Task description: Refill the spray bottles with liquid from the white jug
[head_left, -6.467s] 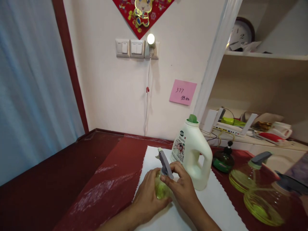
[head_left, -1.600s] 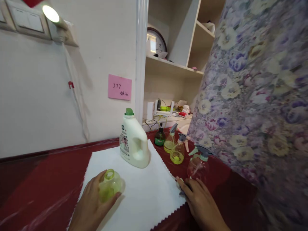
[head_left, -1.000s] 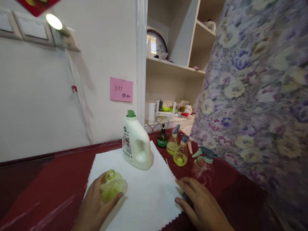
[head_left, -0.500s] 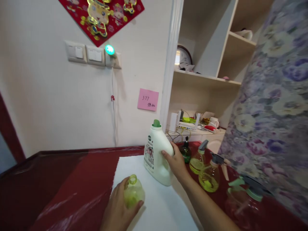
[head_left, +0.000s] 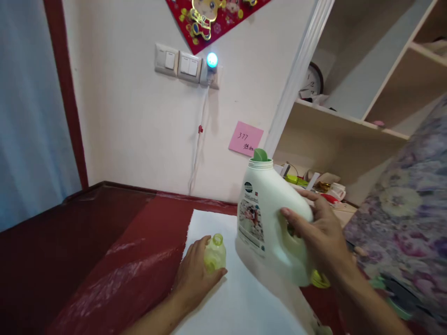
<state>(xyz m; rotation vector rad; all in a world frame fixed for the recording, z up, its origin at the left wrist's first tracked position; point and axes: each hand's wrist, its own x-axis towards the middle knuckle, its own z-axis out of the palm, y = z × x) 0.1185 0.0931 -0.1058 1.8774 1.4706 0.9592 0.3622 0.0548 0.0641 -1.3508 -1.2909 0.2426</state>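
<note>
1. Glossy dark red table covering (head_left: 104, 279) beneath a white paper sheet with a zigzag edge (head_left: 213, 221), the sheet serving as the reference for every place below.
2. Beyond the sheet, a cream wall (head_left: 122, 139) bearing a pink sticky note with handwriting (head_left: 246, 138), white light switch plates (head_left: 178, 65) and a blue-glowing plug-in night light (head_left: 211, 59).
3. Beyond the sheet and to its right, a pale wooden shelf (head_left: 335, 135) with a round wall clock (head_left: 312, 80) above it.
4. Right of the sheet, hanging purple-and-cream floral fabric (head_left: 398, 223); left of it, a pale blue curtain (head_left: 31, 116).
5. On the sheet, a left hand (head_left: 197, 274), closed around a small clear yellow-green plastic bottle (head_left: 214, 256), open neck upward.
6. Over the sheet's right side, a right hand (head_left: 319, 232), fingers spread and wrapped firmly around the handle of a white plastic detergent jug (head_left: 261, 209), tilted, with a green cap (head_left: 260, 155).
7. Just under the jug, right of the sheet, a yellow-green object (head_left: 319, 279), too hidden to identify.
</note>
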